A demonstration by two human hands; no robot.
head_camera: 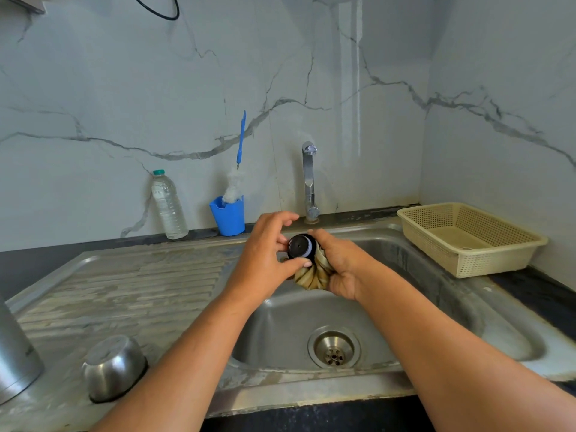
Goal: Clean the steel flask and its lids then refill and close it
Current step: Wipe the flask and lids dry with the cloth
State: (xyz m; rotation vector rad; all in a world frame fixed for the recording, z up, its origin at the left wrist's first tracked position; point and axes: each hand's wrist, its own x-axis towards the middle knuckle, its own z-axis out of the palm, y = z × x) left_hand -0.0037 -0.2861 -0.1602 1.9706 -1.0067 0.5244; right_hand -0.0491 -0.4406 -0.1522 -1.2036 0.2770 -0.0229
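Over the sink basin, my left hand pinches a small black inner lid with a pale ring between thumb and fingers. My right hand grips a bunched tan striped cloth pressed against the lid's far side. A steel cup-shaped outer lid lies upside down on the drainboard at the near left. The steel flask body stands at the far left edge, only partly in view.
A tap stands behind the basin, with no water running. A blue cup holding a bottle brush and a plastic water bottle stand against the back wall. A beige plastic basket sits at the right.
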